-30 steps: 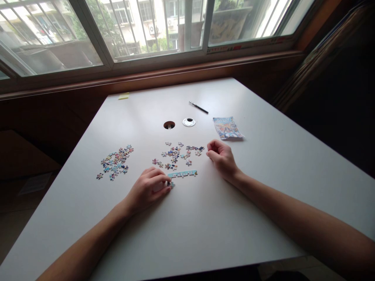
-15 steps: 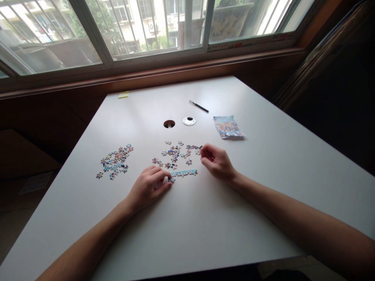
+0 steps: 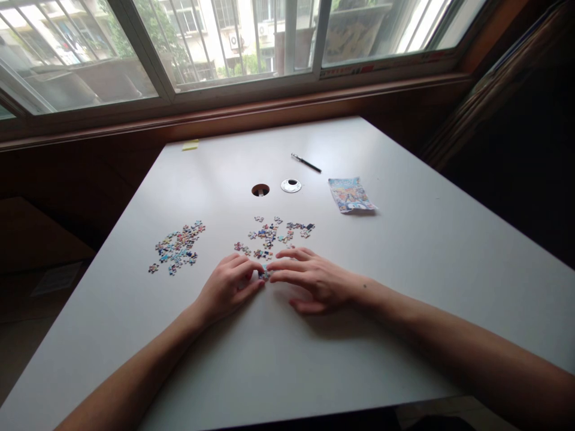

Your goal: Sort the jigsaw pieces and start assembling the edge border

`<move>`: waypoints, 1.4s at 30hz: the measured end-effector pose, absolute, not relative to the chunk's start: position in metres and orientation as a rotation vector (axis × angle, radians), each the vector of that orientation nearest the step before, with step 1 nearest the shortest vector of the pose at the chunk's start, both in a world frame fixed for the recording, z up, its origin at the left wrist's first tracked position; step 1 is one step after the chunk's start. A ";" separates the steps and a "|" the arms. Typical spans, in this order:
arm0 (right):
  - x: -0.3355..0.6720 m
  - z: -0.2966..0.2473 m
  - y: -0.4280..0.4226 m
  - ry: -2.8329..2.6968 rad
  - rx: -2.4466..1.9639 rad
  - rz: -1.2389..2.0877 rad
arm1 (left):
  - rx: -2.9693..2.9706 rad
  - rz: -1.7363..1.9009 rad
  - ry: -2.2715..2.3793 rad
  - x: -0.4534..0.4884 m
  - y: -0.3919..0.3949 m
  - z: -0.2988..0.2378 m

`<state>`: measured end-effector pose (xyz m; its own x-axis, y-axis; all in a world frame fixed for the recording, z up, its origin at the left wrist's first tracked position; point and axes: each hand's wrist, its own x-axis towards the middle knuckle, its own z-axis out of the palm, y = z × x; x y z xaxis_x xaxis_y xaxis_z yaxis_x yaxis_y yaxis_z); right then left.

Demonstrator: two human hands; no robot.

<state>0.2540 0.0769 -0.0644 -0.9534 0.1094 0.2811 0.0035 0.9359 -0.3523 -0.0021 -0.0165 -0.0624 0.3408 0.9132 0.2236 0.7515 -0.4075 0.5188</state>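
Note:
Thumb and fingertips of my left hand (image 3: 230, 280) are closed on a jigsaw puzzle piece (image 3: 264, 275) at the left end of a joined strip. My right hand (image 3: 314, 281) hovers over that strip with its fingers spread and covers most of it. Its fingertips come close to the left hand's, and nothing shows in them. Just beyond both hands lies a loose group of puzzle pieces (image 3: 268, 234), some seemingly joined. A denser heap of pieces (image 3: 179, 244) rests farther left on the white table (image 3: 251, 359).
A small printed picture sheet (image 3: 351, 195) lies at the right, with a pen (image 3: 306, 163) behind it. A round hole (image 3: 260, 190) in the tabletop has a silver cover (image 3: 291, 186) beside it. A yellow sticky note (image 3: 190, 145) is near the far left corner.
My right hand has moved left and nearer to me, from beside the loose pieces to over the strip, and its curled fingers have spread. My left hand has stayed in place.

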 end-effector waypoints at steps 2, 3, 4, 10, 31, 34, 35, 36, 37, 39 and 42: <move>0.253 -0.064 0.077 -2.818 -0.061 0.498 | 2.280 0.703 1.481 -0.002 -0.016 -0.062; 0.253 -0.063 0.078 -2.819 -0.053 0.492 | 2.277 0.704 1.482 -0.002 -0.016 -0.062; 0.252 -0.063 0.078 -2.817 -0.048 0.487 | 2.273 0.703 1.483 -0.002 -0.016 -0.062; 0.251 -0.063 0.077 -2.826 -0.071 0.448 | 2.261 0.686 1.485 0.000 -0.015 -0.059; 0.251 -0.065 0.076 -2.835 -0.096 0.444 | 2.231 0.759 1.486 0.000 -0.016 -0.061; 0.251 -0.065 0.076 -2.829 -0.096 0.440 | 2.224 0.758 1.489 0.000 -0.016 -0.062; 0.251 -0.065 0.076 -2.830 -0.097 0.438 | 2.222 0.759 1.490 0.000 -0.016 -0.062; 0.251 -0.064 0.076 -2.834 -0.098 0.437 | 2.218 0.759 1.492 0.000 -0.016 -0.062; 0.251 -0.064 0.076 -2.838 -0.098 0.435 | 2.216 0.758 1.492 0.000 -0.016 -0.061; 0.251 -0.063 0.076 -2.850 -0.099 0.430 | 2.217 0.759 1.490 0.001 -0.016 -0.061; 0.251 -0.062 0.075 -2.856 -0.100 0.423 | 2.218 0.758 1.491 0.001 -0.016 -0.061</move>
<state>0.2510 0.0752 -0.0617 -0.9659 0.1041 0.2371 0.0310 0.9555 -0.2935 0.0007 -0.0159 -0.0608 0.2986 0.9261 0.2305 0.7319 -0.3772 0.5675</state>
